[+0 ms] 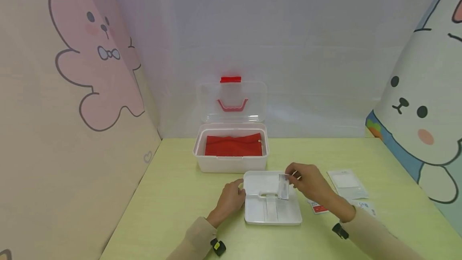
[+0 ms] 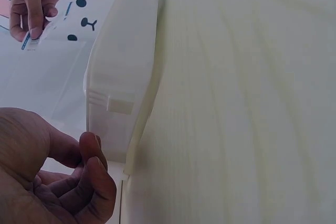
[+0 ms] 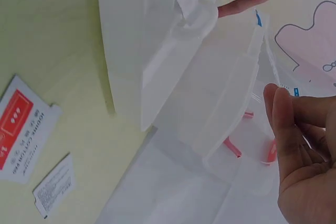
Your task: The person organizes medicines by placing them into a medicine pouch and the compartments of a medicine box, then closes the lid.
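Note:
A white plastic case (image 1: 255,211) lies opened flat on the table, with a raised ridge across its middle. My left hand (image 1: 231,198) pinches its left edge between thumb and fingers; in the left wrist view that hand (image 2: 58,177) is at the corner of the case (image 2: 121,51). Over the right part of the case, my right hand (image 1: 308,180) holds a small clear packet (image 1: 283,187) by its top end. Thumb and fingertips of the right hand (image 3: 307,145) meet in the right wrist view, where the packet is hard to make out.
Behind the case stands a white box (image 1: 231,165) with its clear lid raised and a red pouch (image 1: 234,145) inside. To the right lie a clear packet with a white pad (image 1: 346,183), a red-and-white iodine cotton packet (image 3: 26,129) and another small printed packet (image 3: 54,184).

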Demonstrator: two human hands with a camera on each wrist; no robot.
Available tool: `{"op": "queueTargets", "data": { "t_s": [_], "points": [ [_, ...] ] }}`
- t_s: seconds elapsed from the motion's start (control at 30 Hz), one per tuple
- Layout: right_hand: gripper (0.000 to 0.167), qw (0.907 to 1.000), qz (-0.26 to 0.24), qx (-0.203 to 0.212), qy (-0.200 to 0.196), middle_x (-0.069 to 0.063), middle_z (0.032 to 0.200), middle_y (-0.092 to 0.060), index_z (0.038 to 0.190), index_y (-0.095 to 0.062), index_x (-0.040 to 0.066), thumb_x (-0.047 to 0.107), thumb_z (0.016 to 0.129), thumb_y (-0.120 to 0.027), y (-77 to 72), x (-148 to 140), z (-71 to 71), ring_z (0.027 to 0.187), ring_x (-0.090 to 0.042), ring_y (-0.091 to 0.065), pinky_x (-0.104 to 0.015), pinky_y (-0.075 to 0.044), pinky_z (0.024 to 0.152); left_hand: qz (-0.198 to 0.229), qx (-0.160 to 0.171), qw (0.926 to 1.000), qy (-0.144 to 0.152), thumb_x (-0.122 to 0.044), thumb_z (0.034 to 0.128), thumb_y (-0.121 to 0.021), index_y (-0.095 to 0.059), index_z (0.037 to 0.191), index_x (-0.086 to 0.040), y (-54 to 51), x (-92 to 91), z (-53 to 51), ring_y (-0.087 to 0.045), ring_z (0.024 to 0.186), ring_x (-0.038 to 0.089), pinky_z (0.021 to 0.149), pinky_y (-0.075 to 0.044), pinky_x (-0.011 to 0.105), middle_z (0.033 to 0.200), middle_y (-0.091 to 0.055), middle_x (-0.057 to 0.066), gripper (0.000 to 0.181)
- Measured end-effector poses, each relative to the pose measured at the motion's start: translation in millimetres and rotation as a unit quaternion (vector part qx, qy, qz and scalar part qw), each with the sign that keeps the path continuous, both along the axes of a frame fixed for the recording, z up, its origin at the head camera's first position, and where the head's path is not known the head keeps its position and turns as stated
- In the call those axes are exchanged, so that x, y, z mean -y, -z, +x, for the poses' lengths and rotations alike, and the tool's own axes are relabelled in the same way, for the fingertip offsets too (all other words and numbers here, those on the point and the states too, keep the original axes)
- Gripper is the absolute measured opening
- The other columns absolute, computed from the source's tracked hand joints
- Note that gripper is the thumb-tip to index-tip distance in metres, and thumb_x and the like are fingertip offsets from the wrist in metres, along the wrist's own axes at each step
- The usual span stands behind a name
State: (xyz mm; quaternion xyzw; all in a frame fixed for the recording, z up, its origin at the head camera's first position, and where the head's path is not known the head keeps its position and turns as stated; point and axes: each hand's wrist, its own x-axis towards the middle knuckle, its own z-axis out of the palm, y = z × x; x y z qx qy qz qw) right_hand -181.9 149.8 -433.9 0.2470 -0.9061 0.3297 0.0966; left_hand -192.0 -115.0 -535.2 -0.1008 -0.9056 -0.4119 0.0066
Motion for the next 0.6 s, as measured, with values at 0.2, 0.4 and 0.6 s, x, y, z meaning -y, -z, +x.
{"op": "queueTargets", "data": {
  "t_s": [0.2,0.4,0.6],
  "points": [
    [0.016,0.9998,0.005,0.006,-0.017,0.0,0.079,-0.07,0.088,-0.065,0.011,-0.004,0.083,-0.07,15.3,10,5.5,0.067,-0.011,-0.067,-0.017,-0.051,0.056,0.0,0.002,1.0,0.003,-0.007,0.0925,-0.053,-0.057,0.131,0.004,3.4,0.5,-1.1,-0.038,0.041,0.004,0.038,-0.028,0.019,0.051,-0.044,-0.008,0.041],
    [0.014,0.9993,0.019,0.027,-0.02,0.002,0.075,-0.069,0.085,-0.065,0.012,0.0,0.083,-0.072,32.1,22,11.1,0.067,0.001,-0.059,-0.016,-0.05,0.057,0.003,0.005,1.0,0.003,-0.007,0.0926,-0.053,-0.057,0.132,0.004,5.2,0.9,-2.4,-0.039,0.04,0.005,0.037,-0.028,0.019,0.05,-0.046,-0.007,0.041],
    [0.012,0.9975,0.021,0.062,-0.026,0.004,0.073,-0.068,0.086,-0.066,0.012,0.001,0.085,-0.07,46.5,29,14.2,0.065,0.003,-0.057,-0.017,-0.049,0.057,-0.001,0.002,1.0,0.0,-0.008,0.0924,-0.053,-0.058,0.131,0.002,5.4,0.8,-3.4,-0.039,0.04,0.004,0.037,-0.029,0.019,0.05,-0.045,-0.007,0.04]
  ]
}}
